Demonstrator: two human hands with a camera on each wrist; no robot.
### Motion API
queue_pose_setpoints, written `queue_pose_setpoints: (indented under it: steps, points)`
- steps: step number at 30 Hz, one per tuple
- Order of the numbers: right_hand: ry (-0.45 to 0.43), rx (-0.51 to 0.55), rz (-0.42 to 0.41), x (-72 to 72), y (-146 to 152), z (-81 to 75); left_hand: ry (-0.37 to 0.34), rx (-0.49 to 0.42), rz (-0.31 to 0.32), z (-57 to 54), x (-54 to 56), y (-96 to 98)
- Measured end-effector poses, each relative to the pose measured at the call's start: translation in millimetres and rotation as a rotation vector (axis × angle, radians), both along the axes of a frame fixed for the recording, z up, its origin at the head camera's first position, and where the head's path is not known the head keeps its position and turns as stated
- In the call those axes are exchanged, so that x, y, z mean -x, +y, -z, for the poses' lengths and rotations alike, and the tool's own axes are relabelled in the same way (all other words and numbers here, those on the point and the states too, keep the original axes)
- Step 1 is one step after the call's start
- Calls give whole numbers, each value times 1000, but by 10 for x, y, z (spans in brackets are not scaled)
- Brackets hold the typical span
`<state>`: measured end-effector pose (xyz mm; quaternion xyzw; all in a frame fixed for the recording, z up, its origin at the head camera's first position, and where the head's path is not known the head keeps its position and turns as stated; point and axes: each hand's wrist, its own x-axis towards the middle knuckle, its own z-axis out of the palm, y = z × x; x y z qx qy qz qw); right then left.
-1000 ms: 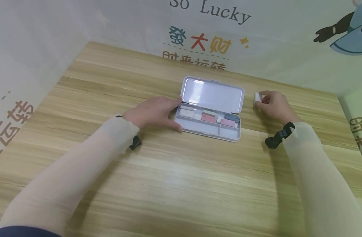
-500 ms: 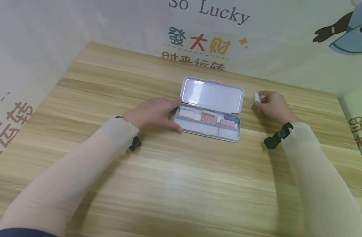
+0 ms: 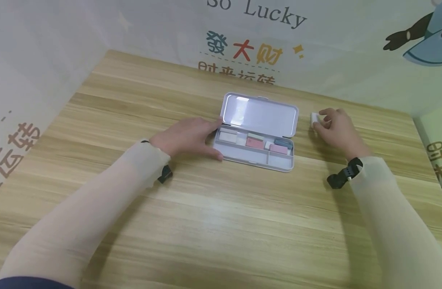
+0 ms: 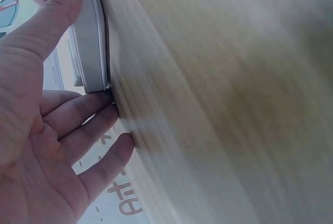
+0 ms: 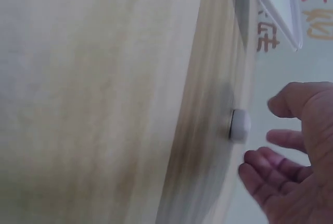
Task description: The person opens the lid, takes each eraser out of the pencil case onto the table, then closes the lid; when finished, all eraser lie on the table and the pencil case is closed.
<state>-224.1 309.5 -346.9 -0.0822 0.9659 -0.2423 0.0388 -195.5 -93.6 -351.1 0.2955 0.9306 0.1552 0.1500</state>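
Note:
An open white pencil case (image 3: 244, 154) lies on the wooden table with its lid (image 3: 260, 114) tilted back. Inside its rear row are several erasers: a white one (image 3: 228, 137), a pink-red one (image 3: 255, 143), a light pink one (image 3: 278, 149) and a blue one (image 3: 284, 143). My left hand (image 3: 186, 136) holds the case's left end, thumb at the front corner and fingers at the back. To the right of the case a white eraser (image 5: 240, 125) rests on the table. My right hand (image 5: 296, 166) is just beside it, fingers spread apart from it in the right wrist view.
The wooden table (image 3: 206, 224) stretches out on all sides of the case. Behind it hangs a pale printed backdrop (image 3: 163, 36) with lettering. A black wrist strap with a camera (image 3: 345, 173) sits on the right wrist.
My right hand has loosened its pinch on the white eraser and drawn back slightly to the right, leaving it on the table. The left hand and the pencil case have stayed put.

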Motion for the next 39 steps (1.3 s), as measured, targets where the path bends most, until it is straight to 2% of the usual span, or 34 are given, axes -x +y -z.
queue_pose_setpoints:
  steps: [4,9,14,18,22,32,39]
  points:
    - [103,32,-42,-126,-90,-35,-9,-1,-4,-1,1,6]
    - [176,28,-229,-245,-235,-67,-12,-8,-6,0,5,2]
    - [125,-22,-378,-340,-379,-108,-13,-2,-7,-1,7,6]
    - [82,-56,-449,-403,-475,-116,-13,0,-7,-6,7,9]
    - [40,-99,-493,-436,-537,-113,-15,-4,-7,-7,0,5]
    - [86,-226,-563,-439,-641,-101,-15,2,0,6,4,5]
    - [107,-282,-558,-462,-676,-114,-12,9,-4,14,9,-7]
